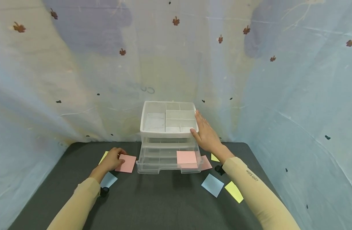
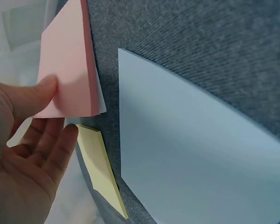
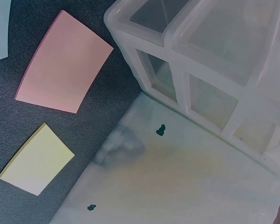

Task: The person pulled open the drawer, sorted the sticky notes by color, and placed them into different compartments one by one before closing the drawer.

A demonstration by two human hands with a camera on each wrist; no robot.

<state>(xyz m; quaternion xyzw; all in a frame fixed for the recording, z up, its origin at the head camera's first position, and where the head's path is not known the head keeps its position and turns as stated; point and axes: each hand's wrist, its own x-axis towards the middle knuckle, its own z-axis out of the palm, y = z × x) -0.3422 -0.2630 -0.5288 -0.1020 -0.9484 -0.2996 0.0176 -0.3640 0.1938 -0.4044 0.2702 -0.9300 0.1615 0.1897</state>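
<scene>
Your left hand [image 1: 112, 159] pinches the pink pad [image 1: 127, 163], at nine o'clock from the organizer [image 1: 168, 137]. The pad looks light and bendy, so grip its edge. Your right hand [image 1: 206, 135] rests flat and open against the organizer's three o'clock side.

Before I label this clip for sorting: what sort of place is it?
Probably a staged tabletop workspace: a dark table, a leaf-print cloth backdrop, a clear drawer organizer and scattered sticky-note pads.
</scene>
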